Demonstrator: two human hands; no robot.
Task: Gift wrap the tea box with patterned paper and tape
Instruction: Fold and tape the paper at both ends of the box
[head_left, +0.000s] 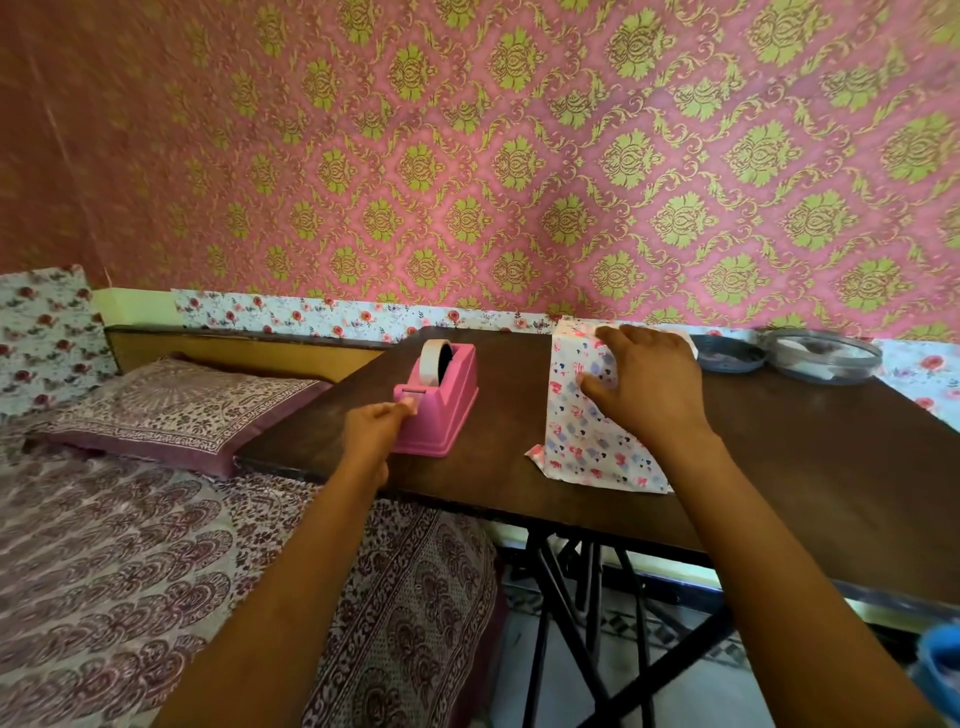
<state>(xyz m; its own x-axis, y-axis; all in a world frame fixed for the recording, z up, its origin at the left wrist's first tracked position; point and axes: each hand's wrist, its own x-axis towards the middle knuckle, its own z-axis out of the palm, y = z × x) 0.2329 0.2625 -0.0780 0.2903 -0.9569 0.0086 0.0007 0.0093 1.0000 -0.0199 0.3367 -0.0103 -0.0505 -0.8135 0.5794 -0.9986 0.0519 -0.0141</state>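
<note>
Pink tape dispenser (439, 410) sits on the dark wooden table (779, 447) near its left edge, with a roll of tape (434, 359) standing in its cradle. The left hand (375, 425) reaches to the dispenser's front, thumb and forefinger pinching at the tape end by the cutter. To the right, well apart from the dispenser, the tea box (574, 358) stands upright on the table, covered in white patterned paper (597, 460) printed with small red and blue hearts. A loose flap of this paper spreads toward the table's near edge. The right hand (652, 387) lies over the box, fingers spread and thumb pressing the paper against its front. Two round shallow dishes (730, 354) sit at the far edge. A pillow (171, 410) lies on the bed (130, 561) beside the table.
</note>
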